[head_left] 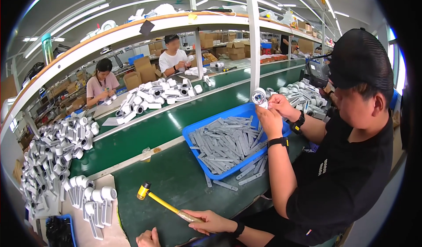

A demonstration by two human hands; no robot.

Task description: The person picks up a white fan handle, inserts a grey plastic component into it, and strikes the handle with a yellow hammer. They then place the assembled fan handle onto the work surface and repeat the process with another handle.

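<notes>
My right hand (205, 221), with a black band at the wrist, is closed around the lower handle of a mallet (165, 205). The mallet has a yellow handle and a yellow-and-black head, which points to the far left above the green mat (145, 181). At the bottom edge, my left hand (148, 239) shows only in part; its fingers are curled with the thumb up, and nothing shows in them. Left of it, several white round-headed housings with handles (97, 203) lie on a tan sheet (115, 236).
A blue basket (215, 176) of grey flat strips (224, 143) stands ahead right, loose strips beside it. A co-worker (347, 159) at right holds a white round-headed part (259, 98). Housing piles (52, 154) line the green conveyor (132, 143). Two people sit beyond it. A post (254, 40) rises behind the basket.
</notes>
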